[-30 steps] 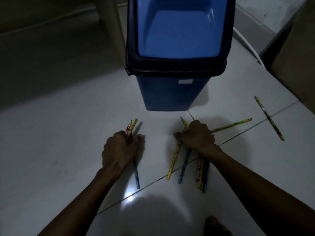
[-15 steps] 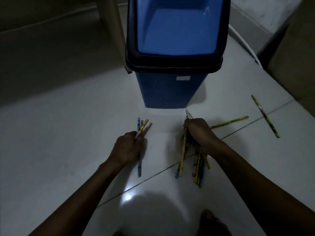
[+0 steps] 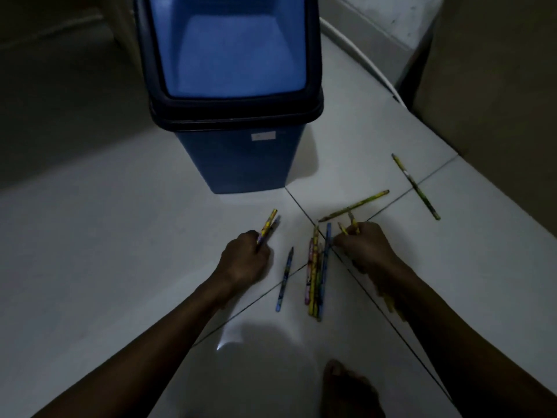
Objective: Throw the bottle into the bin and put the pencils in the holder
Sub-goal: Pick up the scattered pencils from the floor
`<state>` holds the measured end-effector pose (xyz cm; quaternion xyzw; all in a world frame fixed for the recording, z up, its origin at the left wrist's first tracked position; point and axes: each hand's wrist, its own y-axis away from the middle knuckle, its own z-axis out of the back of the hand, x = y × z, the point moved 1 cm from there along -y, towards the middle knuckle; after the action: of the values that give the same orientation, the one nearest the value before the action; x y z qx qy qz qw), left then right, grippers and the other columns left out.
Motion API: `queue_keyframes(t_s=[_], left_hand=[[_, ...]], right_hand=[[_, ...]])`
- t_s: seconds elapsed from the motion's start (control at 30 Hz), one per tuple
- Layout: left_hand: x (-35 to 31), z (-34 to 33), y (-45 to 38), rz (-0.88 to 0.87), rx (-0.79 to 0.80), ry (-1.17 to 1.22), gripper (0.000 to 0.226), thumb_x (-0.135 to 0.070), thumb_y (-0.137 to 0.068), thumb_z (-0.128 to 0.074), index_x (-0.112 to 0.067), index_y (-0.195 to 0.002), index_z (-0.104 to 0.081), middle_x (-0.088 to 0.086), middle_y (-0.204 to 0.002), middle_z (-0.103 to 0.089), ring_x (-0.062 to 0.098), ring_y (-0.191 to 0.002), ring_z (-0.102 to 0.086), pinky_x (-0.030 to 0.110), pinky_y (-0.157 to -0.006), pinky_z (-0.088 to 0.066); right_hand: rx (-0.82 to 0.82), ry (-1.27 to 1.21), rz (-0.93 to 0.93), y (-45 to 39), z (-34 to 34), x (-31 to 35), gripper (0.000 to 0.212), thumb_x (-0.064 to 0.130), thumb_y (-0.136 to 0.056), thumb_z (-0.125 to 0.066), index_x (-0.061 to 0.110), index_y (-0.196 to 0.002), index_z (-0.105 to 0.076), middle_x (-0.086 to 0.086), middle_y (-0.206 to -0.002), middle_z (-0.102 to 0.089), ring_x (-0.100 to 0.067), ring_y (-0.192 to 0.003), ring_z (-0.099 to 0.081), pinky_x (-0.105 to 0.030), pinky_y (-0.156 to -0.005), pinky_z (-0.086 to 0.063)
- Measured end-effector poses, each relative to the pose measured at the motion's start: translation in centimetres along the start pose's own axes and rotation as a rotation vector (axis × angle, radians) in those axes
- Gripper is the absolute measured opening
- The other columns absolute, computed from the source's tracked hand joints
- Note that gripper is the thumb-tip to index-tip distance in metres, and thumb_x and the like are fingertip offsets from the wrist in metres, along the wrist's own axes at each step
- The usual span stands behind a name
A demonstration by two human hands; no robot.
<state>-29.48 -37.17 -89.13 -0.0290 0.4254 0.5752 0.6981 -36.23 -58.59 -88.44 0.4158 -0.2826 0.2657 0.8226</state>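
Observation:
A blue bin with a dark swing-lid frame stands on the white tiled floor ahead of me. My left hand is closed around a few pencils whose tips stick out forward. My right hand grips several pencils, their ends showing in front of the knuckles and behind the wrist. Between the hands lies a loose bundle of pencils and a single blue pencil. Two more pencils lie to the right, a yellow one and a green-yellow one. No bottle or holder is visible.
A bare foot shows at the bottom edge. A brown cabinet or door stands at the right, with a white cable along the floor by the wall. A pale furniture leg is behind the bin on the left.
My right hand has lifted some pencils away from the pile and shifted right, leaving a bundle on the floor. My left hand keeps its pencils; one blue pencil now lies free beside it.

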Motion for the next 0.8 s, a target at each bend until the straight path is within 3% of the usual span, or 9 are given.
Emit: queue_keyframes(t_s=[0.13,0.2,0.3,0.4,0.5,0.63,0.7,0.8], left_hand=[[-0.7,-1.6,0.2,0.022,-0.005,-0.062,0.035,-0.048,-0.072,-0.072,-0.016,-0.074,-0.058,0.002,-0.072,-0.061,0.023,-0.073,-0.063,0.027,-0.056,-0.042],[-0.9,-2.5,0.1,0.025,0.022,-0.145,0.039,-0.055,-0.069,-0.071,-0.018,-0.078,-0.061,0.002,-0.075,-0.062,0.021,-0.073,-0.063,0.026,-0.055,-0.044],[-1.0,-3.0,-0.2,0.003,0.047,-0.207,0.035,-0.048,-0.075,-0.066,-0.015,-0.089,-0.061,0.008,-0.089,-0.066,0.026,-0.081,-0.064,0.029,-0.062,-0.048],[-1.1,-2.7,-0.4,-0.019,0.082,-0.183,0.023,-0.038,-0.085,-0.052,-0.016,-0.078,-0.052,0.015,-0.092,-0.065,0.032,-0.085,-0.063,0.032,-0.065,-0.046],[-1.2,-1.3,-0.6,-0.053,0.051,-0.021,0.029,-0.035,-0.089,-0.042,-0.013,-0.073,-0.051,0.014,-0.081,-0.065,0.033,-0.078,-0.062,0.035,-0.063,-0.045],[-1.4,-0.3,-0.7,-0.036,-0.007,0.192,0.034,-0.031,-0.091,-0.039,-0.005,-0.082,-0.059,0.010,-0.068,-0.067,0.027,-0.066,-0.065,0.041,-0.069,-0.055],[-1.4,-0.4,-0.8,-0.023,-0.019,0.195,0.037,-0.039,-0.086,-0.036,-0.011,-0.088,-0.060,0.014,-0.079,-0.069,0.035,-0.076,-0.066,0.046,-0.073,-0.055],[-1.6,-0.7,-0.8,-0.026,-0.044,0.121,0.036,-0.042,-0.089,-0.038,-0.016,-0.094,-0.061,0.014,-0.090,-0.069,0.036,-0.086,-0.063,0.041,-0.077,-0.051]], right_hand=[[-0.054,0.092,0.005,0.0,0.1,-1.5,0.028,0.027,-0.073,-0.077,0.010,-0.059,-0.060,-0.004,-0.055,-0.052,-0.017,-0.049,-0.049,-0.025,-0.048,-0.035],[-0.069,0.101,0.003,-0.1,0.1,-1.6,0.031,0.027,-0.073,-0.077,0.014,-0.055,-0.056,-0.002,-0.055,-0.053,-0.016,-0.051,-0.051,-0.023,-0.049,-0.036],[-0.094,0.114,0.009,-0.3,-0.1,-1.4,0.028,0.032,-0.071,-0.079,0.009,-0.063,-0.064,-0.005,-0.061,-0.058,-0.019,-0.056,-0.056,-0.025,-0.052,-0.042],[-0.103,0.122,0.026,-0.6,-0.6,-1.0,0.036,0.037,-0.069,-0.081,0.005,-0.065,-0.064,-0.007,-0.061,-0.058,-0.020,-0.055,-0.056,-0.029,-0.054,-0.043],[-0.123,0.150,0.036,-0.7,-1.2,-0.5,0.041,0.044,-0.066,-0.081,0.012,-0.058,-0.057,-0.004,-0.056,-0.054,-0.018,-0.050,-0.053,-0.025,-0.048,-0.036],[-0.127,0.244,0.012,-1.0,-2.0,-0.2,0.042,0.048,-0.066,-0.079,0.010,-0.076,-0.064,-0.007,-0.074,-0.061,-0.023,-0.067,-0.061,-0.024,-0.050,-0.037],[-0.120,0.324,0.019,-0.8,-2.3,0.0,0.040,0.046,-0.069,-0.077,0.011,-0.083,-0.065,-0.006,-0.081,-0.063,-0.025,-0.075,-0.064,-0.025,-0.055,-0.041],[-0.114,0.365,0.035,-0.5,-2.2,0.3,0.029,0.037,-0.075,-0.070,0.013,-0.071,-0.056,-0.004,-0.074,-0.057,-0.024,-0.070,-0.060,-0.024,-0.055,-0.038]])
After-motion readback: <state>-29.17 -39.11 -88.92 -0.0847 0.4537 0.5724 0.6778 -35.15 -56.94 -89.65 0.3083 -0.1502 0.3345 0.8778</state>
